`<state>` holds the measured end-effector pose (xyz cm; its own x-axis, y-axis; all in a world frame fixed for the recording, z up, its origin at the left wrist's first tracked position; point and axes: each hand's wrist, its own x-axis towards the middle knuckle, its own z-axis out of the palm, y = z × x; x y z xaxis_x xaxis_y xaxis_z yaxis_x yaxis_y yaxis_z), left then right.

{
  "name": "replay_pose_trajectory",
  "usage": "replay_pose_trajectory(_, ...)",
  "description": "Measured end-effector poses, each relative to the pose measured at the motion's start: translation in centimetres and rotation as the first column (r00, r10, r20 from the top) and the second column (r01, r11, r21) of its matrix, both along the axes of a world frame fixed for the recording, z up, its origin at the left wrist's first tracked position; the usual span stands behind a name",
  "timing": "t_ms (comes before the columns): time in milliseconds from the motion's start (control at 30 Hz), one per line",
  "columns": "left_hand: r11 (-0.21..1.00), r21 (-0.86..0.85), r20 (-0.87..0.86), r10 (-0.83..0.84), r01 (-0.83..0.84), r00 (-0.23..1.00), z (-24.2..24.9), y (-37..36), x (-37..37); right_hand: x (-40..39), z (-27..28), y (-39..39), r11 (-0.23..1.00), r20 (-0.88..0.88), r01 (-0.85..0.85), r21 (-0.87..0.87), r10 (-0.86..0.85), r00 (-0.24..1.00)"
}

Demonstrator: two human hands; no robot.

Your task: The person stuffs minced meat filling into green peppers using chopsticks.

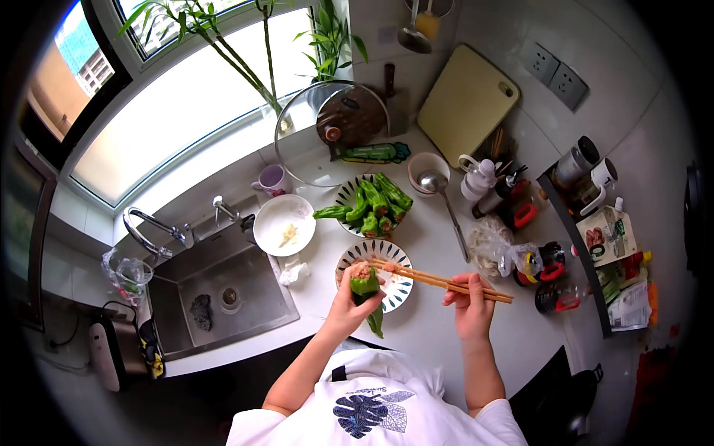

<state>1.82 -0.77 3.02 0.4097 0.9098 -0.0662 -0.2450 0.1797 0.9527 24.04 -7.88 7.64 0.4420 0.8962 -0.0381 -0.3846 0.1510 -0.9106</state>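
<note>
1. The striped plate [399, 296] sat on the white counter [517, 323], in front of the person.
2. The left hand [345, 305] was over the near left edge of the striped plate. Its fingers were wrapped around a green pepper [364, 286], holding it snugly.
3. The green pepper was tucked between those fingers, above the striped plate. Its wide end poked up over them, with pink mushy food [360, 269] at the top. A pointy green tip stuck out under the hand, past the near edge of the striped plate.
4. The right hand [472, 303] was to the right of the striped plate. Its fingers were closed around a pair of wooden chopsticks [439, 280].
5. The chopsticks reached over the striped plate, with their thin ends right by the pink mushy food. It was too small to tell if they touched it.
6. Just past the far side of the striped plate was a second plate [345, 195], piled with more peppers [377, 204].
7. Left of the striped plate lay a crumpled white thing [294, 272]. Past that, farther left, was the sink [256, 290].
8. Off the far right side of the striped plate, a ladle [451, 211] leaned on a bowl [429, 163].
</note>
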Motion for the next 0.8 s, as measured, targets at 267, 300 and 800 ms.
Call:
replay_pose_trajectory(267, 0.989, 0.084, -0.207, -0.102, 0.121, 0.973, -0.6, 0.1, -0.6, -0.3, -0.7, 0.4, 0.997, -0.066, 0.006, -0.072, -0.011, 0.998)
replay_pose_trajectory(300, 0.985, 0.132, -0.258, -0.078, 0.115, 0.963, -0.2, 0.1, -0.7, -0.2, -0.7, 0.3, 0.999, -0.072, -0.021, -0.040, 0.018, 0.997)
replay_pose_trajectory(800, 0.974, 0.162, -0.300, -0.103, 0.157, 0.948, 0.8, -0.3, -2.3, 0.6, 2.3, 0.6, 0.965, 0.149, -0.257, -0.051, 0.262, 0.954)
